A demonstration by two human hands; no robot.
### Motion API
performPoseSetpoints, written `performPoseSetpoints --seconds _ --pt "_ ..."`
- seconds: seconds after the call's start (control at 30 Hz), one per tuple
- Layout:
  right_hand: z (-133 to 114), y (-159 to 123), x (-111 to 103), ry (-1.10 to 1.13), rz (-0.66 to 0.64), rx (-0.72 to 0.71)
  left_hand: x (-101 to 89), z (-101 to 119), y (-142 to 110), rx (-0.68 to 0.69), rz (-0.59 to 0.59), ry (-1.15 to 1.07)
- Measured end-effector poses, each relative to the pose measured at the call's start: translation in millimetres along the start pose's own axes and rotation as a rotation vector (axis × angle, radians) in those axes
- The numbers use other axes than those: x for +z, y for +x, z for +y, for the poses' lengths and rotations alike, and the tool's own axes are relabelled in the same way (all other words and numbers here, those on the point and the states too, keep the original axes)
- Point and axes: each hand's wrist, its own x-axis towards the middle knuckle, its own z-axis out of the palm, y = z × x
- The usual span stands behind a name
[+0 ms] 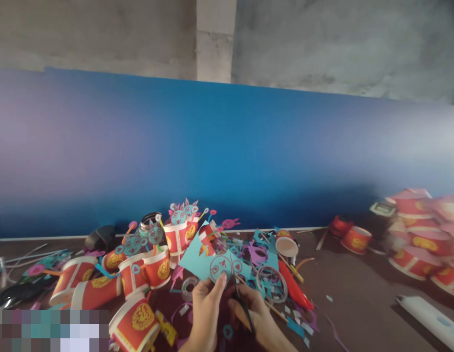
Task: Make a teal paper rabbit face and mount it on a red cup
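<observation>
My left hand [207, 310] pinches a sheet of turquoise paper [193, 259] between thumb and fingers. On the sheet a round face and a smaller circle with a heart are drawn, and its outer edge is cut into points. In my right hand [259, 313] are scissors with a dark handle [244, 309], held close to the right side of the paper. My fingers hide part of the scissors, and how far the blades are apart is unclear. Turquoise and purple paper scraps [254, 252] lie just behind both hands.
Red paper cups [157, 268] with gold emblems crowd the left, some bearing paper faces. A roll of tape [190, 288] lies near my left hand. To the right are a red tool-like object [294, 288], stacked red cups [413, 244] and a white device [432, 318].
</observation>
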Motion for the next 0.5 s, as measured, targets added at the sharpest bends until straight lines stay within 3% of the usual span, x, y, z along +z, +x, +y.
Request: performPoseSetpoints --seconds 0.27,0.5 --pt "-0.6 0.9 3.5 -0.017 0.031 -0.05 0.2 -0.5 -1.4 0.015 0.016 0.023" --pt "0.5 -0.1 7.9 -0.08 0.076 0.015 -0.3 -1.6 -1.3 0.036 -0.019 0.013"
